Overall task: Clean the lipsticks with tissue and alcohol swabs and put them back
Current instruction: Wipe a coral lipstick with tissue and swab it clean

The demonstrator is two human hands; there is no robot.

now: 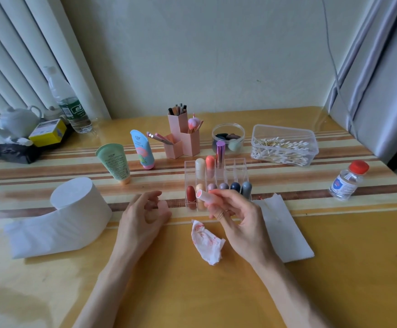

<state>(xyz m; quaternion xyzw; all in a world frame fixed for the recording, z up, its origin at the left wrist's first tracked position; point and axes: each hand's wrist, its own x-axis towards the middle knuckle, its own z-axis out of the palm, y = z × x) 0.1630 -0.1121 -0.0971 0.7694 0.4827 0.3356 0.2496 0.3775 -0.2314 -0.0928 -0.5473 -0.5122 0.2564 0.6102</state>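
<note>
My right hand (235, 216) grips an uncapped pale pink lipstick (203, 194), its flat coral tip pointing left, just in front of the clear acrylic organizer (240, 166). Several capped lipsticks stand in the organizer's slots. My left hand (145, 211) rests on the table left of the organizer with its fingers loosely curled; a pale cap (163, 205) seems to sit by its fingertips, though I cannot tell if it is held. A crumpled tissue (208, 242) stained red lies between my hands. A flat tissue sheet (285, 230) lies to the right.
A toilet paper roll (74, 209) sits at the left. Behind the organizer are a swab box (283, 145), an alcohol bottle (347, 181) with a red cap, a pink brush holder (181, 138), a sponge jar (228, 136) and two tubes (116, 160). A water bottle (71, 107) stands far left.
</note>
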